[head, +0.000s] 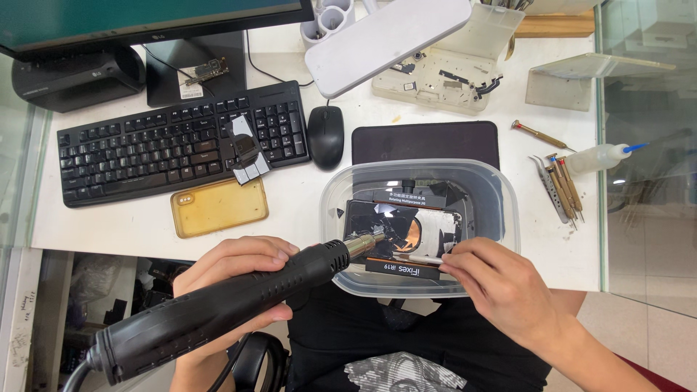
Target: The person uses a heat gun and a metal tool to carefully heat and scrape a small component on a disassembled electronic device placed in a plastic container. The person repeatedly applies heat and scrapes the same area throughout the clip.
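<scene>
Black heat gun (pixel 218 305) is sitting in the left hand (pixel 232 279), fingers wrapping closed around its body, cord trailing off toward the lower left. Its metal nozzle (pixel 363 243) is pointing right, reaching over the rim of a clear plastic tub (pixel 494 181) and hovering just above a phone (pixel 403 232) with a shattered back, shards curling up. The phone is lying clamped in a black holder (pixel 406 194) inside the tub, at the front edge of the white desk (pixel 290 210).

Right hand (pixel 501 287) is resting on the tub's near rim, fingers pinching closed on a thin metal tool (pixel 417 258) that is lying along the phone's lower edge; whether the tip is touching the glass, cannot tell.

Around it: a yellowish phone case (pixel 219 207) is lying just left of the tub, below a black keyboard (pixel 181 141) with small parts sitting on it. A black mouse (pixel 326 136) is sitting beside the keyboard, a dark mat (pixel 425 141) behind the tub. Screwdrivers and tweezers (pixel 560 185) are lying to the right, near a small squeeze bottle (pixel 599 157). A parts tray (pixel 443 76) is sitting at the back under a white lamp head (pixel 385 40).
</scene>
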